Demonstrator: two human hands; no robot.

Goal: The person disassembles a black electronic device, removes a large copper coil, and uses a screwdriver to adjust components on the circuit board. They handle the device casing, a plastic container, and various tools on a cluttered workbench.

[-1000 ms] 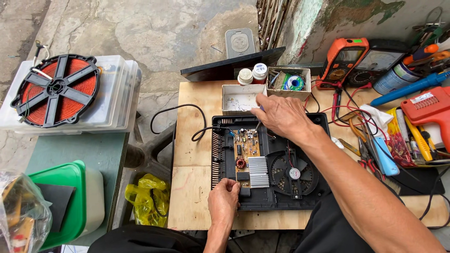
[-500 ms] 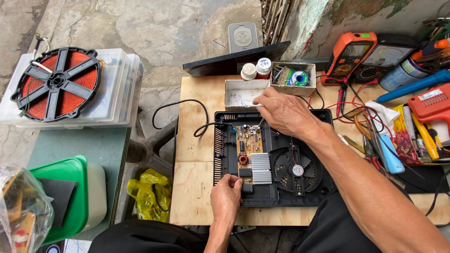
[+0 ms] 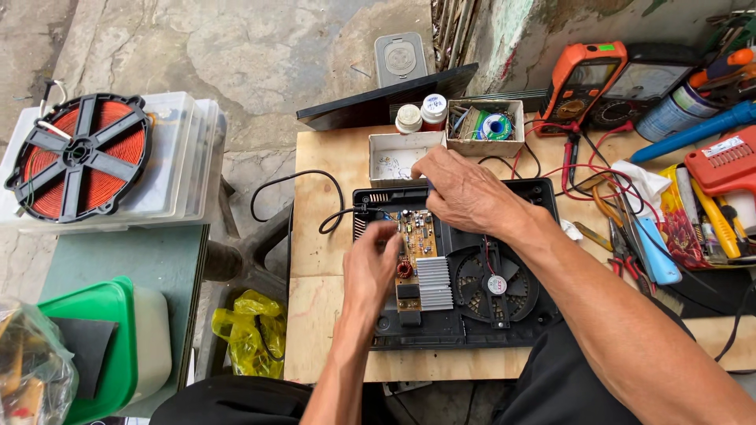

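plywood bench [image 3: 331, 315] outdoors: from nine o'clock the left hand [image 3: 370, 264], fingers curled together, touches the circuit board [image 3: 416, 256] in the opened cooker base [image 3: 465, 315], right hand [image 3: 465, 193] pinching near its twelve o'clock edge, apparently mid-inspection; careful fingertip work seems needed.

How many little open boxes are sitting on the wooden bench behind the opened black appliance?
2: a white box by the right hand, and a cardboard box of small parts beside it. More may be hidden.

Two open cardboard boxes [image 3: 398, 155] sit beside white-labelled bottles [image 3: 433, 106]; an orange meter's grey screen [image 3: 592, 75] lies right.
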